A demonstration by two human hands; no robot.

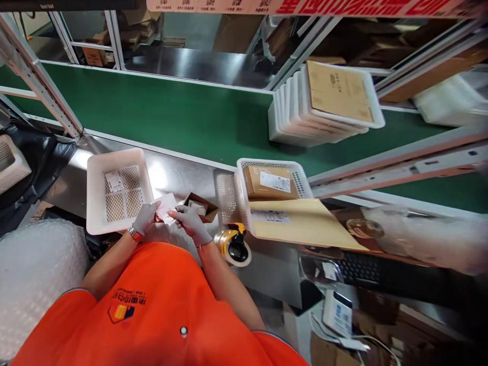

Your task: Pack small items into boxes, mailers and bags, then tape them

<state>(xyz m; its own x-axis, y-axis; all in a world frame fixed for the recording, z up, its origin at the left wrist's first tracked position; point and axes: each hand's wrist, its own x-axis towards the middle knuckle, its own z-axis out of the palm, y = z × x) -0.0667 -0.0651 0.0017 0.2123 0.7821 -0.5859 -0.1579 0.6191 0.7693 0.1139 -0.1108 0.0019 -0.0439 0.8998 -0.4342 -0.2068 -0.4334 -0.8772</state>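
Observation:
Between my two gloved hands is a small white paper label, held over the near edge of the metal table. My left hand pinches its left side, and my right hand grips its right side. Left of them stands a white plastic basket with a printed slip on its mesh floor. Just beyond my right hand is a small open cardboard box with something pale inside. A yellow and black tape dispenser lies right of my right wrist.
A second basket holds a labelled carton, with a yellow padded envelope against it. Behind runs a green conveyor carrying stacked white baskets. Bubble wrap stands at left; a keyboard lies at right.

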